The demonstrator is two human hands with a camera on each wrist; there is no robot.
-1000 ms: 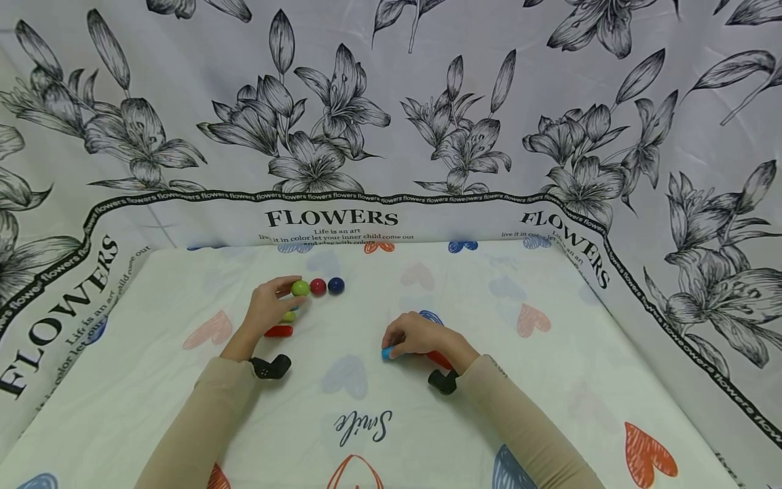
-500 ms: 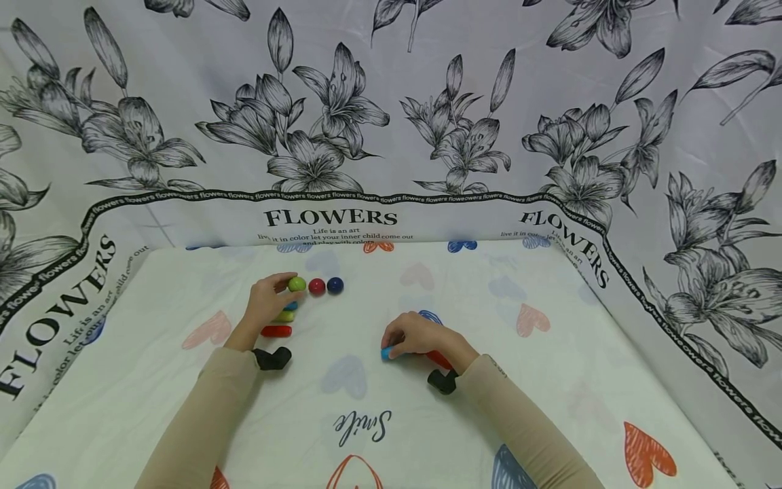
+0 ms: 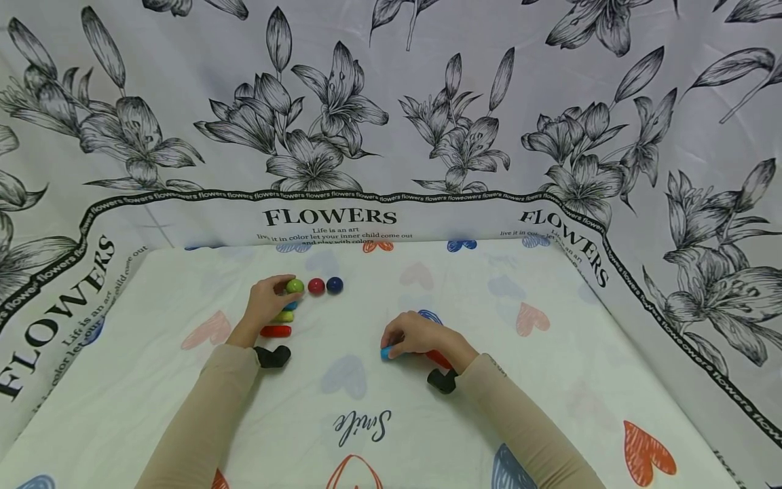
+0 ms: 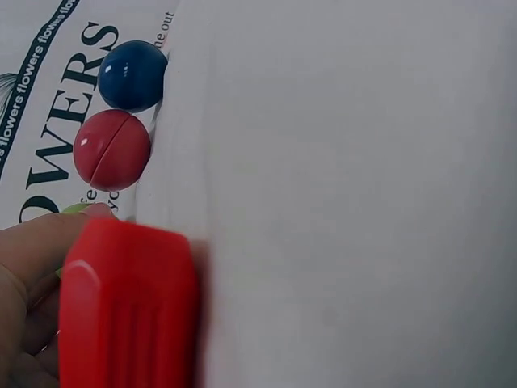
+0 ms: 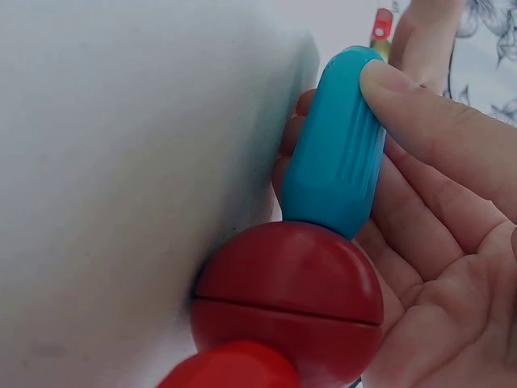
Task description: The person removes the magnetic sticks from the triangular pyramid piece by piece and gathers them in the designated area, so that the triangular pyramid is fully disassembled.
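My left hand [image 3: 264,303] pinches a light green ball [image 3: 295,286] between thumb and fingers, at the left end of a row with a red ball [image 3: 316,286] and a dark blue ball [image 3: 334,285]. Under that hand lie short blue, lime and red rods, the red rod [image 3: 276,331] nearest my wrist. My right hand [image 3: 418,334] holds a blue rod [image 5: 335,137], thumb on its far end. The rod's other end meets a dark red ball [image 5: 291,275], and a bright red rod [image 5: 234,368] adjoins that ball. In the head view, my right hand hides this ball.
Black wrist-camera mounts [image 3: 273,356] sit at both wrists, close over the cloth. The table wears a white cloth [image 3: 391,272] printed with hearts. A flower-printed curtain [image 3: 391,136] rises behind its far edge.
My left hand has drawn the green ball slightly left, opening a small gap to the red ball. More of the blue rod beneath that hand shows. My right hand has stayed in place.
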